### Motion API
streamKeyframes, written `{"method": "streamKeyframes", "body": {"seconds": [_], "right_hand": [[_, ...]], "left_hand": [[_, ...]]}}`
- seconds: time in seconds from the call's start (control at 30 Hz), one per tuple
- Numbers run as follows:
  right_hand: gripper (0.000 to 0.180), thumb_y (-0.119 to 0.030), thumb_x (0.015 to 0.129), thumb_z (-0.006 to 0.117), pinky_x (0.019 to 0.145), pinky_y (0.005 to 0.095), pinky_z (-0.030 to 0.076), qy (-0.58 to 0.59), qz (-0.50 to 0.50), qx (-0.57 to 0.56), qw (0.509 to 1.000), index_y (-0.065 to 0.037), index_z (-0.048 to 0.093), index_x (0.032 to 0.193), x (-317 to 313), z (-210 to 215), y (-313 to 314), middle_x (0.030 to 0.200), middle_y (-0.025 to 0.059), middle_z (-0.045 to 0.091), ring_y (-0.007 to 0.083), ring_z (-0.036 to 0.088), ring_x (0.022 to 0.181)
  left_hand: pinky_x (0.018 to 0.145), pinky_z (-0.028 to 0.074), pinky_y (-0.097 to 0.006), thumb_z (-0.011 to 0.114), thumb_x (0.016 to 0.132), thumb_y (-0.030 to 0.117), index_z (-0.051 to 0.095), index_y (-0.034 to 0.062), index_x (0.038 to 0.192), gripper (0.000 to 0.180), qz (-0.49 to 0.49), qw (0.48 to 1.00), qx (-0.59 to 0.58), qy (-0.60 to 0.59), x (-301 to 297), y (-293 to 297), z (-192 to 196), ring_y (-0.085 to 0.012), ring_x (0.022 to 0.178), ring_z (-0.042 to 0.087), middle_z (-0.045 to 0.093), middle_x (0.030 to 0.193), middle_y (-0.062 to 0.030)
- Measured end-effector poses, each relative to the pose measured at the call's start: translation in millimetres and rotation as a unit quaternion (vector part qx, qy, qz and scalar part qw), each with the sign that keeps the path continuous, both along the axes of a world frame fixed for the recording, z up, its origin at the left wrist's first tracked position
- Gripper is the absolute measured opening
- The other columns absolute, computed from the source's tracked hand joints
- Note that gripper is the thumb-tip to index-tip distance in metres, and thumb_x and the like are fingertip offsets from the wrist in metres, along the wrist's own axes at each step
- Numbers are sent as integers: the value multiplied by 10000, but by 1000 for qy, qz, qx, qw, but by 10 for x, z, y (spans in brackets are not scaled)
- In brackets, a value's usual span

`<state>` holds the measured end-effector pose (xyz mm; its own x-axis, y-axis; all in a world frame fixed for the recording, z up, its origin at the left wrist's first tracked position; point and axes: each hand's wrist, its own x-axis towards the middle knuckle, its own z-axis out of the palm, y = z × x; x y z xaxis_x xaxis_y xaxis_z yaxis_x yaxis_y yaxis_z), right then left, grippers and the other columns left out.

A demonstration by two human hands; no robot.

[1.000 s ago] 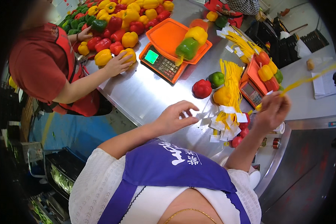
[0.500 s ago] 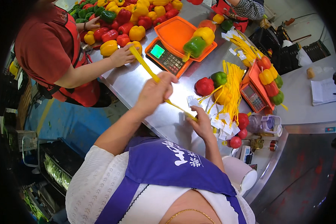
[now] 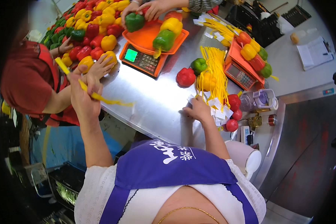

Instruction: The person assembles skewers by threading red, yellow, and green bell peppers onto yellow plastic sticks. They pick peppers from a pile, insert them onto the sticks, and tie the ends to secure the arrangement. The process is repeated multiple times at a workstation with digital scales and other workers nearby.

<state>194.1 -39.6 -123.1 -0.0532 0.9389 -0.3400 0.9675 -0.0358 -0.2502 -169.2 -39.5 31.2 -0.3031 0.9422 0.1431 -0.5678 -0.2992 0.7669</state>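
Note:
My left hand [image 3: 86,96] is closed around a long yellow mesh bag [image 3: 94,95], raised over the table's left edge. One end of the bag sticks up past my fingers; the other trails off to the right, blurred. Beside it a co-worker's hand [image 3: 98,68] reaches to the yellow peppers. My right hand [image 3: 198,110] is low over the table, fingers slightly bent and apart, at the white tags [image 3: 219,112] of a bundle of yellow mesh bags [image 3: 217,71]. I see nothing held in it.
An orange scale [image 3: 143,61] carries a netted row of peppers [image 3: 168,33]; another person's hands hold a green pepper [image 3: 134,21] there. A second orange scale [image 3: 239,72] stands right. Loose peppers [image 3: 186,77] lie near the bundle, and a pepper heap [image 3: 97,28] fills the far left.
My left hand has swung left with the yellow mesh bag. My right hand has let go of the bag's other end and lies by the tags. Another person's hands have come to the scale.

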Motion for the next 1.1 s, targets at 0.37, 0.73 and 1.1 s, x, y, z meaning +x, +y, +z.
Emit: {"method": "streamKeyframes", "body": {"seconds": [0.37,0.73,1.1], "right_hand": [[415,-341,850,644,770,446,529,108,-234,20,966,53,648,982,663,273,40,881,252,686,420,663,808],[132,-85,893,650,540,198,430,668,-83,12,739,-46,656,1019,-37,1030,-116,815,15,641,56,535,624],[199,-49,879,667,577,222,482,729,-118,37,673,-24,584,1058,-111,772,14,843,22,596,87,582,654]], "left_hand": [[590,355,-228,351,1060,357,561,51,907,402,-319,850,-87,410,1123,-61,-506,-64,616,425,459,645,16],[600,414,-264,518,1008,273,595,27,943,266,-507,698,-31,504,1606,-19,-768,-92,657,494,530,694,-1],[655,489,-245,608,946,93,583,19,1003,97,-442,862,-126,214,1592,155,-838,-98,720,587,626,826,-45]]}}
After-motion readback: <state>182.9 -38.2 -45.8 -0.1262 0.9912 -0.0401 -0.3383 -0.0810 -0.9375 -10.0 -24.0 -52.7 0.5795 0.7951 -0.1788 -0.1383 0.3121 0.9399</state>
